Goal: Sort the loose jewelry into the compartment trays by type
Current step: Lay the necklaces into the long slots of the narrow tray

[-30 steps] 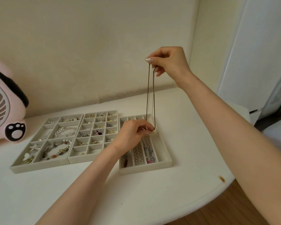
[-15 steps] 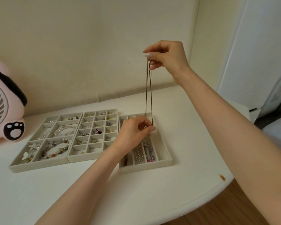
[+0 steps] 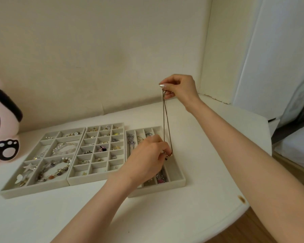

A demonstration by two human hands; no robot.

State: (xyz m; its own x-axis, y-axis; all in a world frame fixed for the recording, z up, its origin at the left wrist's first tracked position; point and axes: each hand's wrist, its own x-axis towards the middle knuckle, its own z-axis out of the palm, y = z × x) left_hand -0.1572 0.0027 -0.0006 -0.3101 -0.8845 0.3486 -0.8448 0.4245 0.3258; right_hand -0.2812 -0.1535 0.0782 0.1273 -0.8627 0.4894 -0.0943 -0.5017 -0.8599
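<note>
**A:** What makes this step go well?

**B:** The right hand [image 3: 180, 89] pinches the top of the necklace [image 3: 165, 123] between thumb and forefinger, high above the slotted tray [image 3: 161, 189]. The left hand [image 3: 147, 155] has its fingers curled, nipping the bottom of the loop at the pendant [image 3: 168, 156]. The chain hangs between them as a narrow doubled strand. I'd have the left hand seat the pendant end at the near end of a free slot. Then the right hand comes down slowly and away, so the chain lies straight along the slot instead of piling up.

**A:** Which slot?

**B:** The rightmost slot [image 3: 175, 171] looks bare, so I'd pick that one. The risk is a strand draping over a divider or catching on the pieces beside it.

**A:** What can't you make out?

**B:** The left hand and wrist cover the middle of that tray, so I can't tell which slot the pendant hangs over. The clasp is buried in the right fingers. The pendant is only a dark and gold speck. The pieces in the grid tray [image 3: 88, 180] are too small to name, and the pink fan [image 3: 2, 137] is cut off at the left edge.
</note>
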